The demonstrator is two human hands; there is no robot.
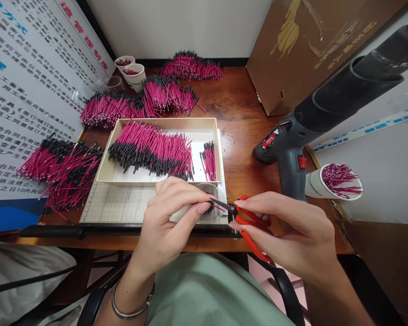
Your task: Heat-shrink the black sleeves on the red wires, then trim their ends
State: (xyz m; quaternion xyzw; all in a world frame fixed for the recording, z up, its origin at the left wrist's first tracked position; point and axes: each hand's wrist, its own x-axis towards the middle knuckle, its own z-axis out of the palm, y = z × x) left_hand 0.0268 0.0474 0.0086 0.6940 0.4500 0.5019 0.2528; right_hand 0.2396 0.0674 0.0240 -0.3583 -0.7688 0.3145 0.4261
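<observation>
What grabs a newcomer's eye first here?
The heaps of pink wires with black ends, fanned across the left and far side of the wooden table and filling the cream tray at its middle. Next, at the near edge, the left hand pinches one wire against the orange-handled snips in the right hand, above a clear cup. A black heat gun looms at right.

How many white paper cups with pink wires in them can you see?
3. Two white cups stand together at the table's far left corner, beside a clear cup. A third cup lies tipped on the right, near the heat gun. Others may be hidden behind the wire piles.
</observation>
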